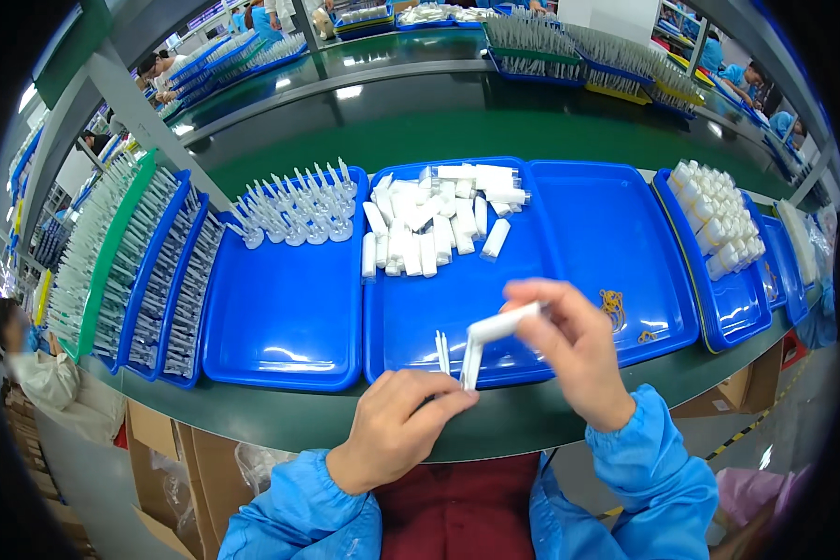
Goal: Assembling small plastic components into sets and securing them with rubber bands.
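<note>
My right hand is closed on one end of a white cylindrical roll, tilted above the front of the middle blue tray. My left hand rests near that tray's front edge, thumb and forefinger pinching a slim white and clear strip. The strip's upper end meets the roll's left end; whether they are joined I cannot tell. Just left of it lie thin white sticks, partly behind my left fingers. Behind, many similar white rolls in clear wrapping are heaped in the tray.
Clear plastic pieces with pointed tips stand in the left blue tray. Racks of similar pieces lean further left. Rubber bands lie in the right blue tray. White bundled rolls fill another tray. A green conveyor runs behind.
</note>
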Motion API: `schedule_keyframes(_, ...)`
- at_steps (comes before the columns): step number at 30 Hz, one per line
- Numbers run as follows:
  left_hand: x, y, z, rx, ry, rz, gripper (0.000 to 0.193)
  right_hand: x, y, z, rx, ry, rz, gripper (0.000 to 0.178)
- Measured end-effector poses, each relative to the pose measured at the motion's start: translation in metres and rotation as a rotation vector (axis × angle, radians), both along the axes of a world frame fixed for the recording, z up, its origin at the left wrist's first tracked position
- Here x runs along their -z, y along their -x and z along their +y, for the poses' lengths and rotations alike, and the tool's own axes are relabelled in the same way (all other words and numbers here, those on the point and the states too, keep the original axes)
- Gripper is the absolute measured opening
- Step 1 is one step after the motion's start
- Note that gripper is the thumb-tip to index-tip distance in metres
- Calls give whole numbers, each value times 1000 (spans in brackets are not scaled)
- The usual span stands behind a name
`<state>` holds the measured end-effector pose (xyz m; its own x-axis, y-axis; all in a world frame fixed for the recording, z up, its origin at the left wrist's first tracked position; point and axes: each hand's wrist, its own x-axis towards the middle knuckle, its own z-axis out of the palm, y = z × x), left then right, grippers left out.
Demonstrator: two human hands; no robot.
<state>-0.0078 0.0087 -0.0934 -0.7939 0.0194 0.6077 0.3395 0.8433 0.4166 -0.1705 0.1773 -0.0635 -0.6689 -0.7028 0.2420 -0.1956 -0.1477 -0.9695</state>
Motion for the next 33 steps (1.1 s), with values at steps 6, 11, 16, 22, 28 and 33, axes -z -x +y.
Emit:
schedule_keyframes(6,-20,-11,9,131,-105,-51,34,13,3,3,13,-2,-335,54)
schedule_keyframes(11,-20,-12,13,159,-147,-62,33,11,-1,7,-113,-90,-234,53)
schedule_keyframes(16,-21,-11,11,156,-79,-74,35,11,-3,17,-149,-135,-13,47)
schedule_keyframes(22,-1,-13,15,30,-188,137,36,8,-27,14,-149,-110,444,45)
schedule_keyframes(28,7,-20,-3,-5,-69,102,38,2,5,-16,-178,-133,553,36)
schedule_keyframes(33,0,-15,-11,-145,11,38,39,11,107,-55,20,-515,1453,28)
